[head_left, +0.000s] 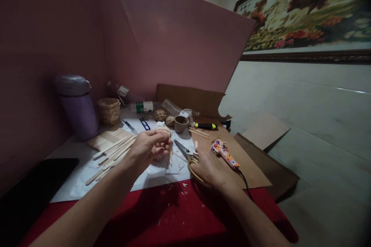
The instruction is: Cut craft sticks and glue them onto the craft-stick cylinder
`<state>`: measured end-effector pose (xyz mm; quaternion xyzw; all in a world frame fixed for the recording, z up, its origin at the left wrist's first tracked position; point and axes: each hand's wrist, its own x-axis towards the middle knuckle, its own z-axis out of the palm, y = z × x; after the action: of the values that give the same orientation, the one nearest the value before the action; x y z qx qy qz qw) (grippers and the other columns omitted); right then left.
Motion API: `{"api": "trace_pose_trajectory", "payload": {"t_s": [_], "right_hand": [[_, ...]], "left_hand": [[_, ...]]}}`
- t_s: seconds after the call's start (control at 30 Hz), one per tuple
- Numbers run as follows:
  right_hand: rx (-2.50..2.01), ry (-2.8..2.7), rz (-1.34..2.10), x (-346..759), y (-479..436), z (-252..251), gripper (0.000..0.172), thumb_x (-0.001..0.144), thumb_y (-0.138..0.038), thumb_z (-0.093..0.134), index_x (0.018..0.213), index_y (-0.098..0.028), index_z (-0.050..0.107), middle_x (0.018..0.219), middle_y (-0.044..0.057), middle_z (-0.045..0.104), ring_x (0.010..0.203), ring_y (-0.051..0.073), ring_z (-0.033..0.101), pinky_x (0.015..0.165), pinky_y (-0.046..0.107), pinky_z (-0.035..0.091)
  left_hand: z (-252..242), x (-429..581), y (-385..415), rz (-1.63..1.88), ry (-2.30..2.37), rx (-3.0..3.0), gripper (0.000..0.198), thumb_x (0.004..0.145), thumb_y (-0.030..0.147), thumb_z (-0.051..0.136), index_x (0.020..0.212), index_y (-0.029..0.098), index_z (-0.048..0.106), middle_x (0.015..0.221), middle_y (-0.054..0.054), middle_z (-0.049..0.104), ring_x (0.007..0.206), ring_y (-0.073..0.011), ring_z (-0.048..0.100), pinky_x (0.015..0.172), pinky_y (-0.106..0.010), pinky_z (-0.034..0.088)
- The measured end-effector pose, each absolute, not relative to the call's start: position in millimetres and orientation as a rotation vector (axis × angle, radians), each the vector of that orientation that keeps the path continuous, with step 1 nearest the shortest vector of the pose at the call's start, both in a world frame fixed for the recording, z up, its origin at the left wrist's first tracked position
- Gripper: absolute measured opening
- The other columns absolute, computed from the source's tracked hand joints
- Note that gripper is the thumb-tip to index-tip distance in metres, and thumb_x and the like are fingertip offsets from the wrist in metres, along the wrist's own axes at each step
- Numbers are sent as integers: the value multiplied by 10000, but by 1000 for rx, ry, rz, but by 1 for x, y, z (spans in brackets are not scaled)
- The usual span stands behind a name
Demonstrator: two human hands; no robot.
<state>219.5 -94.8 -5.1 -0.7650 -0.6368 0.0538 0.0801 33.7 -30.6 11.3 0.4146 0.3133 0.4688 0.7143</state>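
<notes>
My left hand is closed, thumb against fingers, pinching a thin wooden stick that points down over the white paper. In my right hand is a pair of scissors with gold handles. Their blades reach up and left toward the stick, a little apart from it. Below my hands, small wood scraps are scattered on the paper. Flat craft sticks lie in a loose spread left of my left hand, partly behind my forearm.
A patterned glue gun with a black cable rests on cardboard at right. Behind stand a small cup, twine balls, plastic bottles, a woven basket and a purple tumbler. A yellow-black cutter lies near the cup.
</notes>
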Motion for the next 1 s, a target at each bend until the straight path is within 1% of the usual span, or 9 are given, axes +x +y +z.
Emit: {"api": "trace_pose_trajectory", "payload": {"t_s": [0.23, 0.37, 0.43, 0.57, 0.63, 0.7, 0.83, 0.9, 1.0], "right_hand": [[-2302, -2009, 79, 200, -75, -11, 272, 814, -164, 522, 1017, -89, 688, 1004, 224, 729, 917, 325, 696, 676, 339, 448], [-2244, -2075, 30, 196, -73, -3, 178, 809, -197, 595, 860, -95, 732, 908, 238, 736, 897, 345, 695, 701, 361, 458], [-2178, -2062, -2, 194, -72, 4, 213, 850, -247, 578, 861, -106, 737, 913, 232, 735, 900, 339, 692, 717, 366, 458], [-1986, -2010, -11, 188, -62, 15, 306, 959, -265, 423, 1030, -181, 708, 1032, 129, 739, 952, 243, 681, 768, 314, 459], [-1850, -1993, 72, 186, -56, 17, 309, 971, -253, 398, 1055, -216, 693, 1020, 57, 745, 913, 170, 681, 757, 252, 462], [-1677, -1941, 191, 184, -54, 17, 283, 958, -245, 419, 1028, -202, 690, 952, 33, 749, 830, 141, 677, 715, 225, 464], [-1660, -1904, 54, 194, -63, 12, 211, 910, -194, 474, 886, -161, 681, 917, 82, 719, 855, 193, 652, 758, 288, 438], [-1855, -2019, -50, 203, -73, 7, 158, 886, -214, 515, 901, -148, 658, 945, 120, 698, 896, 240, 639, 753, 323, 416], [-2117, -2170, 47, 215, -85, -3, 158, 846, -245, 557, 947, -142, 621, 976, 153, 678, 895, 276, 633, 699, 330, 386]], "left_hand": [[17, 19, -19, 1225, 769, 910, 63, 684, 99, 716, 693, 68, 662, 605, -72, 671, 463, -99, 570, 400, -179, 471], [16, 19, -18, 1183, 752, 905, 49, 688, 68, 710, 714, 61, 670, 622, -84, 681, 469, -99, 578, 415, -178, 484], [15, 20, -17, 1173, 743, 907, 48, 686, 58, 710, 718, 57, 675, 622, -87, 681, 471, -98, 582, 420, -175, 485], [14, 21, -17, 1165, 739, 918, 70, 674, 75, 732, 716, 56, 679, 611, -83, 676, 475, -106, 588, 431, -184, 496], [13, 21, -17, 1161, 745, 923, 87, 664, 88, 744, 716, 54, 682, 609, -80, 674, 474, -111, 589, 430, -192, 498], [13, 21, -18, 1153, 748, 927, 95, 659, 100, 747, 712, 52, 684, 610, -79, 672, 468, -110, 585, 422, -193, 492], [12, 21, -19, 1151, 742, 919, 78, 674, 113, 731, 696, 58, 680, 610, -79, 672, 469, -102, 580, 421, -179, 478], [11, 21, -18, 1147, 736, 900, 59, 685, 110, 712, 686, 66, 674, 605, -73, 668, 469, -94, 573, 422, -169, 467], [10, 21, -15, 1118, 731, 869, 58, 697, 118, 692, 672, 75, 663, 603, -66, 661, 464, -87, 563, 413, -162, 447]]}}
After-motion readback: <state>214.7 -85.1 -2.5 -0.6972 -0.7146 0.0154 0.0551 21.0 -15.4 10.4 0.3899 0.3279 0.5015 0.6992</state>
